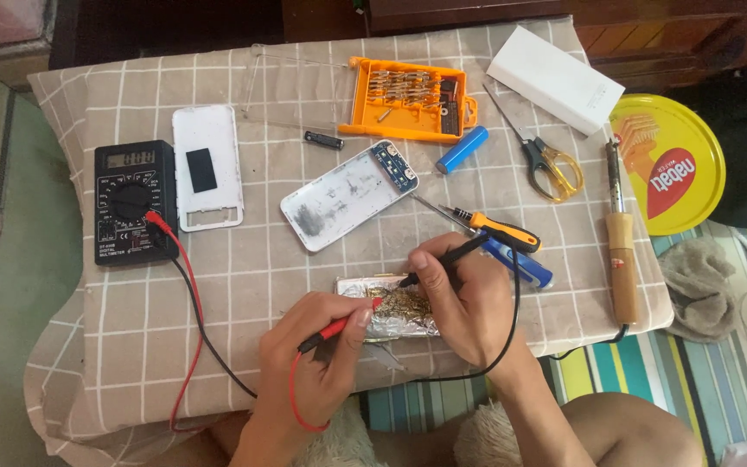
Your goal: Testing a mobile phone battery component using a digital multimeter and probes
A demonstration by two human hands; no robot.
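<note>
Both probes down on the foil-wrapped pack at the bench's near edge

Left hand pinches the slim red test probe, grip closed tight on it, tip on the silver foil-wrapped flat pack; right hand has its grip closed around the thin black test probe, tip pressing the pack's gold-speckled top; red and black leads trail left to the black digital multimeter on the checked grey cloth; an open white plastic casing lies just beyond the pack; an orange-handled screwdriver rests beside the right hand; orange bit case, yellow-handled scissors, wooden-handled soldering iron further off
</note>
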